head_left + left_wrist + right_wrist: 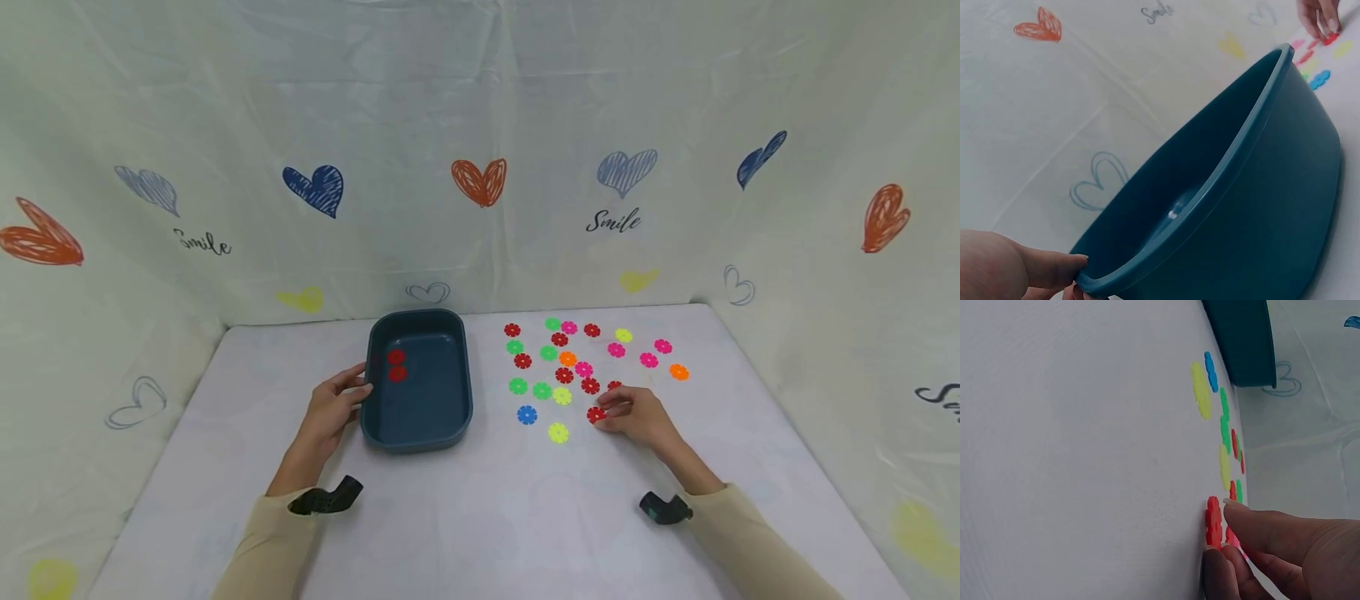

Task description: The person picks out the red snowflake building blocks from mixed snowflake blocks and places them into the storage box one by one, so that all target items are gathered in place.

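Note:
My left hand (330,408) grips the left rim of a dark teal plastic bin (416,442), with the thumb over the edge. Inside that bin lie two red notched discs (397,366). Over on the right, my right hand (637,417) pinches another red notched disc (595,415) by its edges, low over the table. In the right wrist view this red disc (1213,520) sits between thumb and fingertips. Just behind the hand, a further red disc (614,386) is partly covered by the fingers.
Several notched discs lie spread right of the bin, including a blue disc (527,415), a yellow disc (558,432), a green disc (518,386) and an orange disc (678,372). A white cloth (487,533) covers the table. Heart-printed sheeting (420,100) hangs behind.

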Action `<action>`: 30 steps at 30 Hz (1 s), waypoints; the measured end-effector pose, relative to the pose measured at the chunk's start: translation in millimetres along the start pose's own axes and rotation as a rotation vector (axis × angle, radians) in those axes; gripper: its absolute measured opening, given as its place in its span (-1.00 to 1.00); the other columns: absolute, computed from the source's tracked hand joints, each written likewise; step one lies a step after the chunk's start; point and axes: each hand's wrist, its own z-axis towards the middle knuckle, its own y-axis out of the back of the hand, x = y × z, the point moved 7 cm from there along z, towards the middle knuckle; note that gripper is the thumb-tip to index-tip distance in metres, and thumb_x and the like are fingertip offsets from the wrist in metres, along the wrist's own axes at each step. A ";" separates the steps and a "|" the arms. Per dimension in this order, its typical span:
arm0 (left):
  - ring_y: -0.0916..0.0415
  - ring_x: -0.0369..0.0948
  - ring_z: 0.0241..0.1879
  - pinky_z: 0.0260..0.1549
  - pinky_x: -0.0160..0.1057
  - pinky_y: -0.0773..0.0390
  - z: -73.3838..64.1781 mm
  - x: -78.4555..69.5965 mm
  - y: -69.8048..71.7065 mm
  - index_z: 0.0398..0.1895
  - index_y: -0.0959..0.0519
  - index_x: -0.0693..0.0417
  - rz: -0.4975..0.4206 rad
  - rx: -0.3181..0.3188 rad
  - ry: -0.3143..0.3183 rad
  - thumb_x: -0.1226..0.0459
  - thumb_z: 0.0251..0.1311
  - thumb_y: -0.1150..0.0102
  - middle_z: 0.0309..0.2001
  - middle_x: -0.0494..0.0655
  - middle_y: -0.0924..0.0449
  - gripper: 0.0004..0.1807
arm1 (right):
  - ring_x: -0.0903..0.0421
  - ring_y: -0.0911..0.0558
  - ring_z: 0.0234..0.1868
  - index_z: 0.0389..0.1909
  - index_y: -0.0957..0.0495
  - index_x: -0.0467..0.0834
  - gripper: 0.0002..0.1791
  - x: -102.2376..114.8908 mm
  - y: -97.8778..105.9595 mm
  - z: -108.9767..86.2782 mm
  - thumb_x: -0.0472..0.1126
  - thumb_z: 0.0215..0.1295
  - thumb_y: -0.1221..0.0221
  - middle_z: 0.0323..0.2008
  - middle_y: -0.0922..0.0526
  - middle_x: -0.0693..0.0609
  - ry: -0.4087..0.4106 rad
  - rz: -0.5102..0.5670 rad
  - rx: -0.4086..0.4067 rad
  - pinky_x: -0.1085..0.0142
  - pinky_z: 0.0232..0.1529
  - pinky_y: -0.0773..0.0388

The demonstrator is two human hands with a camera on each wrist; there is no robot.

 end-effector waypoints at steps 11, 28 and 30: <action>-0.43 -0.28 -0.09 -0.22 -0.40 -0.56 1.1 -0.6 0.9 0.63 -0.27 0.16 -0.001 0.005 -0.003 0.37 0.57 -0.05 0.26 0.08 -0.33 -0.40 | -0.02 -0.67 -0.24 -0.03 -0.70 -0.35 -0.65 4.2 -5.4 3.2 -0.37 0.18 -0.51 -0.18 -0.75 -0.19 0.020 -0.065 -0.060 0.30 -0.24 -0.67; -0.44 -0.29 -0.12 -0.24 -0.41 -0.57 2.2 1.7 1.2 0.61 -0.30 0.18 -0.019 0.001 -0.004 0.38 0.56 -0.07 0.22 0.08 -0.35 -0.41 | 0.01 -0.67 -0.24 -0.06 -0.72 -0.34 -0.70 11.1 -7.7 0.3 -0.41 0.19 -0.49 -0.29 -0.72 -0.07 0.008 -0.111 0.001 0.17 -0.16 -0.73; -0.44 -0.28 -0.12 -0.24 -0.41 -0.57 1.8 2.0 1.6 0.61 -0.30 0.18 -0.018 -0.001 -0.003 0.38 0.56 -0.07 0.21 0.07 -0.35 -0.41 | 0.02 -0.66 -0.25 -0.08 -0.73 -0.34 -0.72 11.8 -7.2 -0.6 -0.42 0.19 -0.49 -0.30 -0.71 -0.05 0.009 -0.114 0.010 0.17 -0.17 -0.73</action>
